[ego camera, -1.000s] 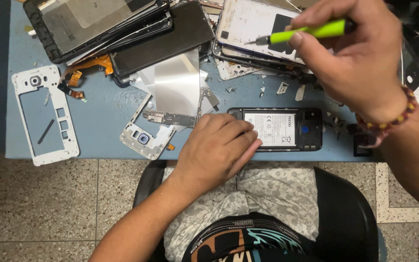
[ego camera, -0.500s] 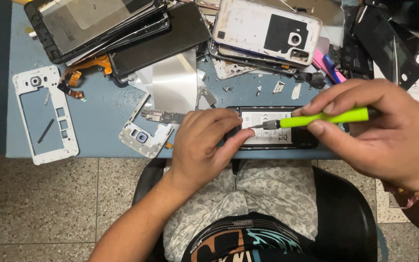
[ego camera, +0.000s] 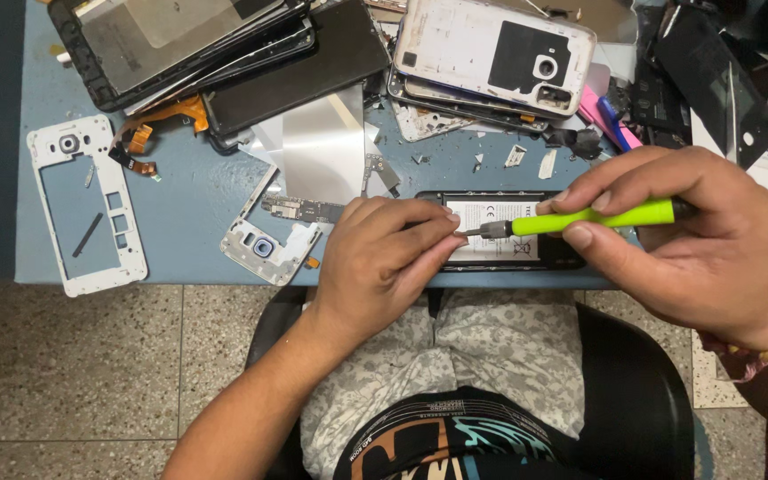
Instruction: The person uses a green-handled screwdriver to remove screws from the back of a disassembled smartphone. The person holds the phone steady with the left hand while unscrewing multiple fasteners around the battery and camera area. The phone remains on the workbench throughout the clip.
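Pinching the green screwdriver (ego camera: pixel 593 218) between thumb and fingers, the right hand (ego camera: pixel 695 249) holds it level, its tip at the left hand's (ego camera: pixel 384 262) fingertips. The left hand lies curled on the opened black phone (ego camera: pixel 526 233). Beyond both hands lies a white back cover (ego camera: pixel 491 49).

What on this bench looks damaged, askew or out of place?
Much is stripped down. A white phone frame overhangs the blue table's front edge. Small broken scraps litter the middle, and phone shells lie stacked crookedly at the back. The opened black phone under both hands looks intact.
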`<state>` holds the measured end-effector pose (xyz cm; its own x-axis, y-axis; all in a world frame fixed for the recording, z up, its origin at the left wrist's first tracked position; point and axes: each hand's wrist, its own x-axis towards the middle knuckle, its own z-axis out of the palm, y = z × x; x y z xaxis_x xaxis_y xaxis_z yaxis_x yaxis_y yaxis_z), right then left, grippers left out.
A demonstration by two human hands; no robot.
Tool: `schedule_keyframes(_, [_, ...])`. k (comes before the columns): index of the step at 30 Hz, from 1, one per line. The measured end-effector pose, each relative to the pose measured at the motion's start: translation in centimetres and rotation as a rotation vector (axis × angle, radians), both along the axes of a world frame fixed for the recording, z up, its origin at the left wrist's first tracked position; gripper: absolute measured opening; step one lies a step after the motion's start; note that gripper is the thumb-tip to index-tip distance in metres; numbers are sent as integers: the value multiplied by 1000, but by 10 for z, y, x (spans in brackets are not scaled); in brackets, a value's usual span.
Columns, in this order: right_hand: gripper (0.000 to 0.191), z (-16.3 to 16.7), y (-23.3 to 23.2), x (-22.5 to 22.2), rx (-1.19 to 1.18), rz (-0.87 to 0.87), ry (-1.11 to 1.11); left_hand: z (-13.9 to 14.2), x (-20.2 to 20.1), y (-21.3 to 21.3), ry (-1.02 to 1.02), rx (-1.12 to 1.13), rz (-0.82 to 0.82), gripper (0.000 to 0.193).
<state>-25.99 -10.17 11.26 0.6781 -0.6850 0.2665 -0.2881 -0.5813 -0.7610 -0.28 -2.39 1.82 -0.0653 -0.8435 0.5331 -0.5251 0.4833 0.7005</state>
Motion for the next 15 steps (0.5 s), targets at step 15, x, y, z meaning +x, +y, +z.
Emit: schedule_keyframes(15, [19, 2, 1, 4, -52, 49, 0, 2, 2, 0, 16, -8, -6, 10])
